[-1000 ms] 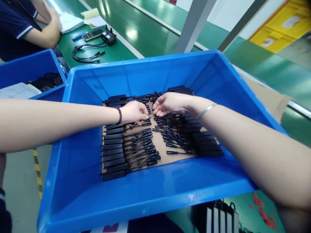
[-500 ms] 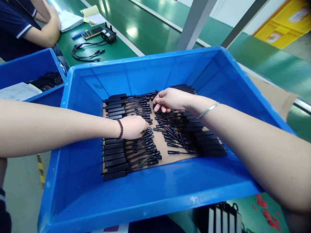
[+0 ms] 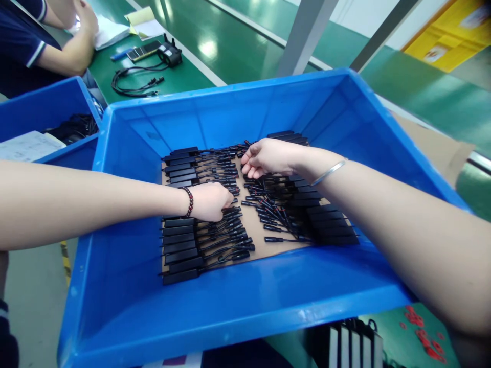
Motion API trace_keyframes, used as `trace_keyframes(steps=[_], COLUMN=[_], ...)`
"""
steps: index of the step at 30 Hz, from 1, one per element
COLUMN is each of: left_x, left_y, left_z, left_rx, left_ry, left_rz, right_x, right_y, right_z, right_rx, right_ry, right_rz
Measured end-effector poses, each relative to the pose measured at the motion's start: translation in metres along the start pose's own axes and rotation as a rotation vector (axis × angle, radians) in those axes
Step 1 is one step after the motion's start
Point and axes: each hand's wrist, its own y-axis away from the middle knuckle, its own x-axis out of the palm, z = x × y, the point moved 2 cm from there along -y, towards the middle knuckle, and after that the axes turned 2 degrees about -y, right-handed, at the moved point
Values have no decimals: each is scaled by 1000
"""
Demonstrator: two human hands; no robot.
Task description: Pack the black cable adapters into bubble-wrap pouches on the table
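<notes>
Inside a large blue bin (image 3: 215, 312), slim black boxes with short leads lie in two facing rows on brown cardboard. My left hand (image 3: 211, 201), with a beaded bracelet at its wrist, is closed in a pinch over the left row's cable connectors (image 3: 235, 201). The fingertips are partly hidden behind the knuckles. Over the upper part of the right row, my right hand (image 3: 268, 157) has its fingers curled in, close to the dark connector ends. What its fingertips hold, if anything, is hidden. Below it, the right row's black leads (image 3: 274, 209) cross each other untidily.
Another blue bin (image 3: 46, 110) with dark cables and paper stands at left, near a seated person's arm (image 3: 72, 53). A phone (image 3: 143, 51) and coiled cable (image 3: 132, 82) lie on the green table. Red rings (image 3: 425, 337) lie at lower right, and a grey post (image 3: 307, 36) rises behind.
The view has shifted very slightly. My left fingers have moved a little at the connectors, and my right hand's fingers have drawn slightly closer together.
</notes>
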Motion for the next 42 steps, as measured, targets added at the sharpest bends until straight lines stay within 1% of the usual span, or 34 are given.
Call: trace_keyframes(steps=[4, 8, 10, 13, 17, 21, 25, 29, 32, 35, 36, 42], left_x=[-5, -5, -3, -2, -2, -3, -4, -6, -7, -6, -6, -3], left_y=[0, -1, -2, -2, -2, -2, -2, -1, 0, -1, -1, 2], left_z=[-1, 0, 0, 2, 3, 2, 1, 0, 0, -2, -3, -5], left_rx=[-13, 39, 63, 50, 47, 25, -9, -37, 7, 101, 114, 73], left_ry=[78, 144, 139, 94, 83, 53, -6, -59, -33, 38, 48, 14], left_rz=[29, 83, 87, 66, 72, 82, 74, 41, 34, 39, 33, 20], right_x=[0, 0, 0, -1, -1, 0, 1, -5, -8, -8, -7, -3], right_y=[5, 5, 4, 3, 2, 6, 8, 5, 4, 6, 8, 12], right_z=[6, 6, 5, 2, 1, 4, 8, 6, 5, 7, 8, 13], right_rx=[-44, -55, -45, -29, -45, -13, -27, -82, -95, -118, -126, -174], right_ry=[86, 121, 110, 87, 86, 116, 219, 413, 521, 550, 553, 603], right_rz=[-20, -34, -36, -45, 3, 35, 48, 45, 17, 20, 26, 44])
